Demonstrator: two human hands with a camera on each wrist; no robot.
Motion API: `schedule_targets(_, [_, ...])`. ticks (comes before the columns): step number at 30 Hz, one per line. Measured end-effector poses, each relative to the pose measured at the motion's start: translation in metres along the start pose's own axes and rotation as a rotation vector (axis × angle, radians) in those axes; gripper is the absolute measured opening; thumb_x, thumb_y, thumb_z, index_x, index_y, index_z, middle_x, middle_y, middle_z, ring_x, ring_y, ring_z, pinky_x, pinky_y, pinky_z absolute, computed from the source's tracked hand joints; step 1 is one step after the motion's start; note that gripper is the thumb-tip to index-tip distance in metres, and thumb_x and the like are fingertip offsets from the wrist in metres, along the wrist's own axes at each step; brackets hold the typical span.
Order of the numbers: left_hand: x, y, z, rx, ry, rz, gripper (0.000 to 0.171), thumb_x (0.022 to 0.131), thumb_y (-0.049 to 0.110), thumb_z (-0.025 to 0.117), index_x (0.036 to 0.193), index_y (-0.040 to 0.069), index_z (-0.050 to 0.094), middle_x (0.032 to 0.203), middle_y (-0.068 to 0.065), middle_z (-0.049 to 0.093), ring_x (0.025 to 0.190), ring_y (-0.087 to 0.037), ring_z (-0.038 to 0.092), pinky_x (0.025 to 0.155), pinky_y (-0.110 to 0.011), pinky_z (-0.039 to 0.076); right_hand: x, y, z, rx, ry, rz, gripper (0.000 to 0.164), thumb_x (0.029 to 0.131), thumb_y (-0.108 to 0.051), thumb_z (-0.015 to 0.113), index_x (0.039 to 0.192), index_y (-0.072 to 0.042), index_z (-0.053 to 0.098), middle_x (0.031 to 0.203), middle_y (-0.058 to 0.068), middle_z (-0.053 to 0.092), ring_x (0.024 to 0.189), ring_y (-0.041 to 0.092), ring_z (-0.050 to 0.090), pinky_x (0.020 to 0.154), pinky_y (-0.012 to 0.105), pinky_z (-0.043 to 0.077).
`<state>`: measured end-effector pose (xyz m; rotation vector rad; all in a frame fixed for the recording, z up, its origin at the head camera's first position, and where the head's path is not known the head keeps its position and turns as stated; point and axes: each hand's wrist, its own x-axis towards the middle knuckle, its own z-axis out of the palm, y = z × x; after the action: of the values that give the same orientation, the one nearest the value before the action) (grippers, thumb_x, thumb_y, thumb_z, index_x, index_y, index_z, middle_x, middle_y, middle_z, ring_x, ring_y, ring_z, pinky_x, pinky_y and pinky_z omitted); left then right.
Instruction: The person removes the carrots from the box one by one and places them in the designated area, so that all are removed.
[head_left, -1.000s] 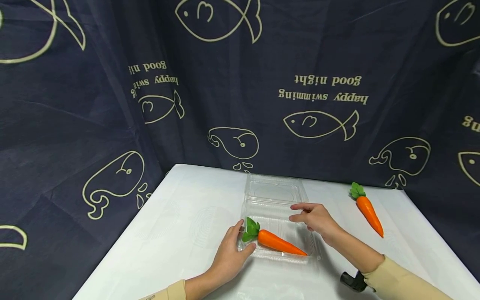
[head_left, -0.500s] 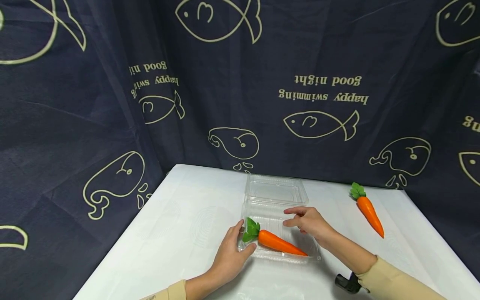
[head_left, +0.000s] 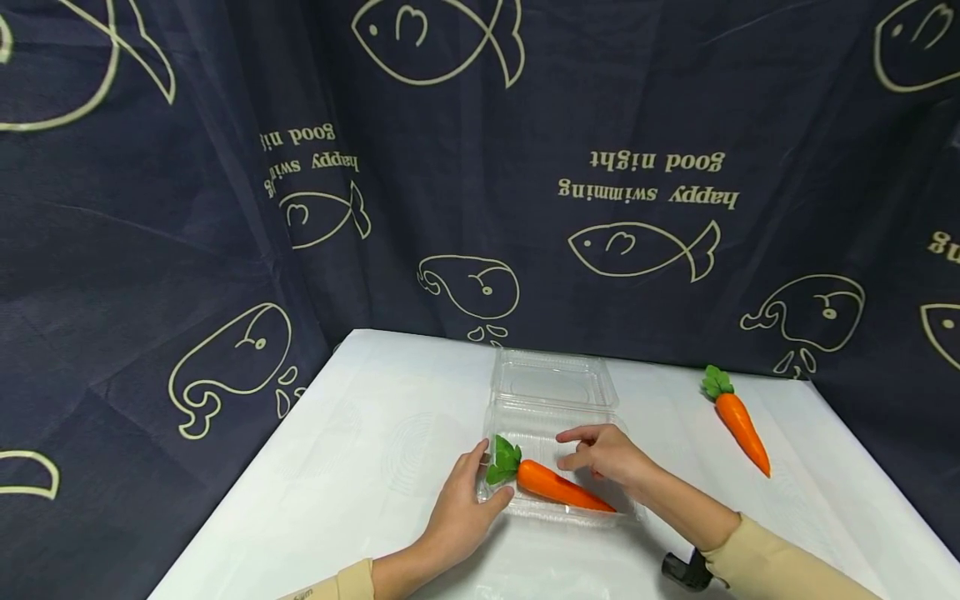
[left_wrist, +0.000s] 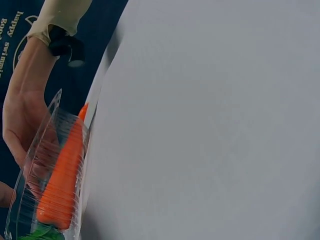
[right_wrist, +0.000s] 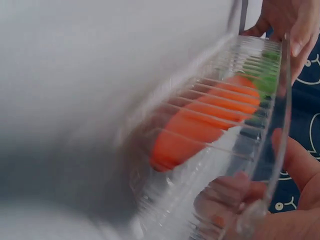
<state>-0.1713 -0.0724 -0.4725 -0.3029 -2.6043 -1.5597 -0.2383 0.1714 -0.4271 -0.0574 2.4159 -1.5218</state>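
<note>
An orange carrot with green leaves (head_left: 564, 486) lies aslant in the base of a clear plastic clamshell box (head_left: 525, 421), whose lid (head_left: 555, 379) is folded back behind it. At the box's front left corner, my left hand (head_left: 459, 506) holds the side, thumb at the front rim and fingers along the left wall. My right hand (head_left: 606, 456) hovers over the base just behind the carrot, index finger and thumb apart with nothing between them. Through the ribbed wall, the right wrist view shows the carrot (right_wrist: 205, 122) and part of my right hand (right_wrist: 280, 200).
A second carrot (head_left: 742, 433) lies on the white table (head_left: 360, 467) to the right of the box. A dark patterned curtain (head_left: 480, 167) hangs behind the table. On the right wrist sits a black camera mount (head_left: 687, 571).
My right hand has moved left and toward the front, down closer to the carrot in the box. The left hand and both carrots have stayed in place.
</note>
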Motion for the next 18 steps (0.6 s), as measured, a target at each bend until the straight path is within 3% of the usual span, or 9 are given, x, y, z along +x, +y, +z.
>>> schedule_targets(5, [-0.0003,0.0005,-0.0003,0.001,0.002,-0.001,0.077,0.092,0.031,0.072,0.154,0.004,0.035,0.135,-0.006,0.055,0.129,-0.026,0.053,0.111,-0.053,0.040,-0.0004,0.0011,0.0019,-0.001,-0.048,-0.014,0.051,0.074,-0.010,0.083,0.122,0.000,0.069,0.069,-0.001,0.044,0.069,0.018,0.047,0.055,0.025,0.038])
schedule_targets(18, [-0.0001,0.0001,-0.0002,-0.010,0.002,0.003,0.078,0.092,0.031,0.072,0.154,0.004,0.035,0.136,-0.008,0.054,0.130,-0.027,0.053,0.111,-0.054,0.040,0.0005,0.0054,0.0012,0.031,-0.219,-0.039,0.060,0.072,-0.003,0.079,0.128,0.008,0.061,0.064,-0.003,0.043,0.055,0.013,0.037,0.051,0.021,0.031])
